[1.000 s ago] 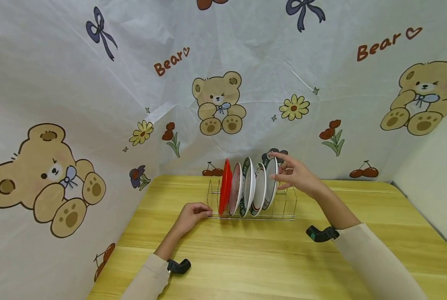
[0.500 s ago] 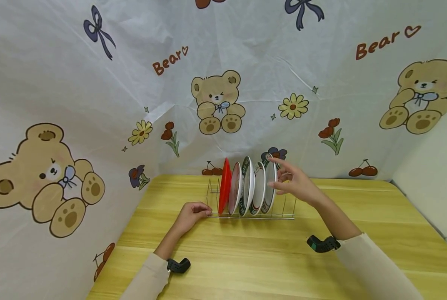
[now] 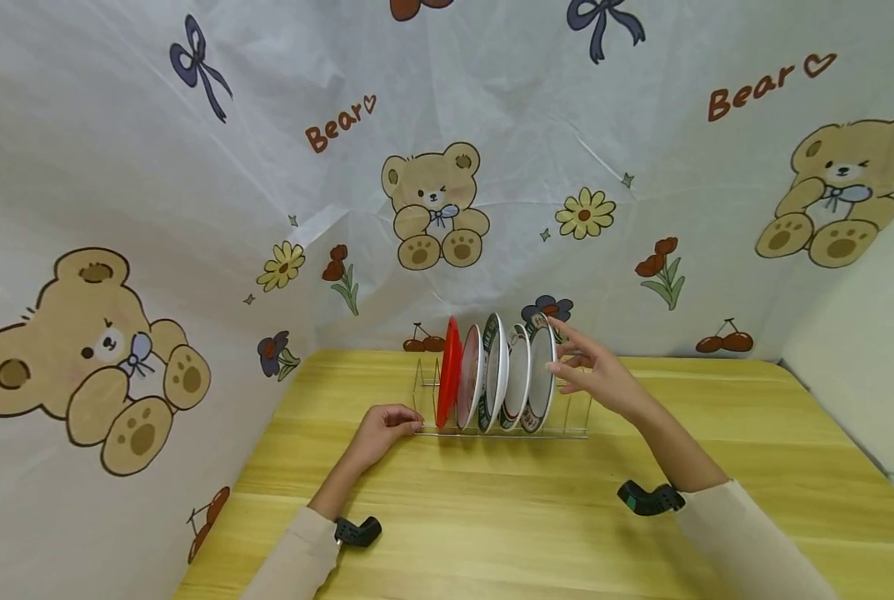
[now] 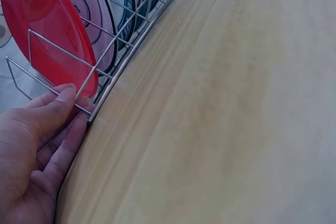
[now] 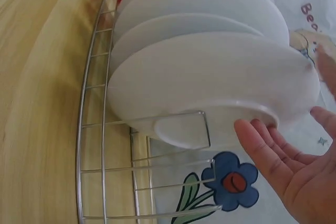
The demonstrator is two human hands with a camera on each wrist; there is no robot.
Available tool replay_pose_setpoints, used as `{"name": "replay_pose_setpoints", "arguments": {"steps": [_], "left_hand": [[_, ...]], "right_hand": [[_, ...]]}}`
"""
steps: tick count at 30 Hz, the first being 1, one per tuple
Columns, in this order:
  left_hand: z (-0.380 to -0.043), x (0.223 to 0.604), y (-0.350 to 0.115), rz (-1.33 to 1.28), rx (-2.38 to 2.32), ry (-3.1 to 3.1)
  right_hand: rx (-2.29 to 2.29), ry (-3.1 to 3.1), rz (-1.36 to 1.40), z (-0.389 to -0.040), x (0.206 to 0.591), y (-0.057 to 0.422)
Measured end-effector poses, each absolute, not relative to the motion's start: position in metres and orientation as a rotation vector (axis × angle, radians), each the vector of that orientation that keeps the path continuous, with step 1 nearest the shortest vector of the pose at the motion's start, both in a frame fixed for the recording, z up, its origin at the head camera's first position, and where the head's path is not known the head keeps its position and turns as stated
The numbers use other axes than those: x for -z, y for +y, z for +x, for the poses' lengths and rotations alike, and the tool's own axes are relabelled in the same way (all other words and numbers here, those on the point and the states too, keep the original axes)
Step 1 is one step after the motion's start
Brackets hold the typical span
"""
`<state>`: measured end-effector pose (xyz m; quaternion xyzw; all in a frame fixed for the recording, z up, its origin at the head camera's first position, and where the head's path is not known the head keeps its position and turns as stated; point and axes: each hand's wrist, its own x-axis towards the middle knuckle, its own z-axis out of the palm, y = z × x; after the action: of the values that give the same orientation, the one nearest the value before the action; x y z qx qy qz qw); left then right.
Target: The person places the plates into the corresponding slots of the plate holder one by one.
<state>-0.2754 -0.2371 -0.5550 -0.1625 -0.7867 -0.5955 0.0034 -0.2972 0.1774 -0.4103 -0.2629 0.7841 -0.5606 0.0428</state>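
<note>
A silver wire dish rack (image 3: 506, 435) stands on the table, holding several plates on edge in a row. At its left end my left hand (image 3: 379, 433) pinches the corner wire between thumb and fingers, beside a red plate (image 4: 50, 24). My right hand (image 3: 604, 379) is at the rightmost plate (image 3: 541, 379), which is white inside with a dark patterned rim. Its index finger reaches the upper rim and its thumb lies against the plate's white back (image 5: 220, 72), near the foot ring; the fingers are loosely spread. Between these sit a pink plate (image 3: 470, 379) and white ones.
The wooden table (image 3: 491, 517) spreads in front of the rack. Behind it hangs a white cloth (image 3: 521, 125) printed with bears and flowers. Bare rack slots with upright wires (image 5: 210, 129) lie right of the last plate.
The rightmost plate has turned and leaned slightly right, so more of its inner face shows. My right hand has shifted slightly with it. My left hand keeps its grip on the rack.
</note>
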Motion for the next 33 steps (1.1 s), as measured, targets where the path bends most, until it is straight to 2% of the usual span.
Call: {"name": "replay_pose_setpoints", "arguments": {"steps": [10,18,25,33], "left_hand": [[-0.273,0.554,-0.234,-0.470,1.878,-2.439],[-0.270,0.551,-0.233,-0.509,1.861,-2.329],[-0.270,0.550,-0.235,-0.565,1.913,-2.286],[-0.272,0.547,-0.238,-0.657,1.924,-2.401]], "right_hand": [[2.072,2.518,-0.547,-0.291,0.439,0.194],[1.943,2.763,-0.359,-0.277,0.466,0.197],[1.750,2.794,-0.380,-0.273,0.483,0.198],[1.918,2.596,-0.347,-0.287,0.487,0.206]]}}
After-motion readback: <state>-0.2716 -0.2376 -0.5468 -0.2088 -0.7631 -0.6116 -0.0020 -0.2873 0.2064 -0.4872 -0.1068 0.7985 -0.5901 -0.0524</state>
